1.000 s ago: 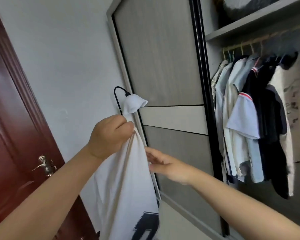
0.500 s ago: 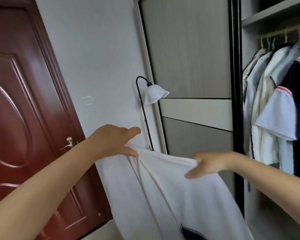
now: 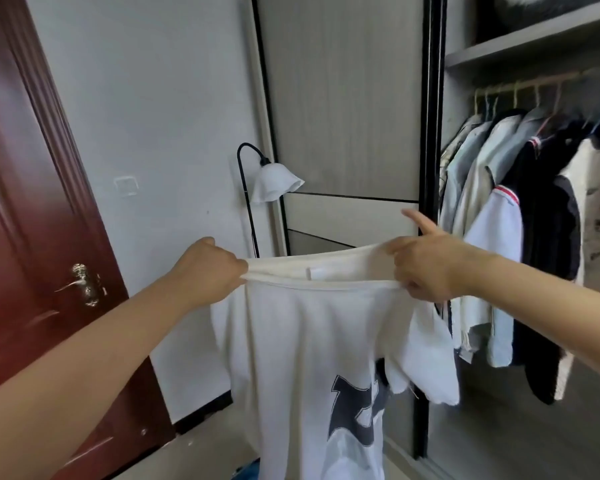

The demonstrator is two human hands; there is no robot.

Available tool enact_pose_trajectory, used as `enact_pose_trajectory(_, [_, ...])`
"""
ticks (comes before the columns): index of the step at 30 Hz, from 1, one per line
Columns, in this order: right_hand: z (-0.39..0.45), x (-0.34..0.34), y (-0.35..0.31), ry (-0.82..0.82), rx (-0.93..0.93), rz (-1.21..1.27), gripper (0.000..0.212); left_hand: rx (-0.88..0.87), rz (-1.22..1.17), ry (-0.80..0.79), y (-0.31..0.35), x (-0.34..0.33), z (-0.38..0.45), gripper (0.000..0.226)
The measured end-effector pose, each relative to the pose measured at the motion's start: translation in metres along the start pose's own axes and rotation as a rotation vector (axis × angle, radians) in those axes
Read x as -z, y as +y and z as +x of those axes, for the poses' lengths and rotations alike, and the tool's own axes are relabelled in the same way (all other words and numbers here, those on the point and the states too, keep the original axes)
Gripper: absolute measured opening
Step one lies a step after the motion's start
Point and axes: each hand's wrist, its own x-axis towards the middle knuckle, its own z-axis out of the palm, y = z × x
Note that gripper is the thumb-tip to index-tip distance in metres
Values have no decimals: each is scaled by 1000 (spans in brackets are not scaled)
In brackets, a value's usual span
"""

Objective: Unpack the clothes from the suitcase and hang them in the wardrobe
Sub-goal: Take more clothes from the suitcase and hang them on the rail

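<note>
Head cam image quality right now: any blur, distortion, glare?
Head view: wide-angle bending bows the red door and wardrobe frame; soft daylight, no harsh glare or hard shadows; the hanging clothes and rail at the right edge look smeared; the white T-shirt and both hands, left and right, read fairly sharp.

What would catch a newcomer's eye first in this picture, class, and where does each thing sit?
First, the white T-shirt with a dark print, stretched open at its neck in the middle of the view between the left hand and the right hand, both gripping the neckline. To the right, a row of hanging clothes fills the open wardrobe. At far left stands a dark red door, and behind the shirt a floor lamp.
</note>
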Motion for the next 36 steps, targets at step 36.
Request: enact_pose_trajectory(36, [-237, -43, 122, 215, -495, 284, 35, -25, -397, 635, 171, 84, 251, 21])
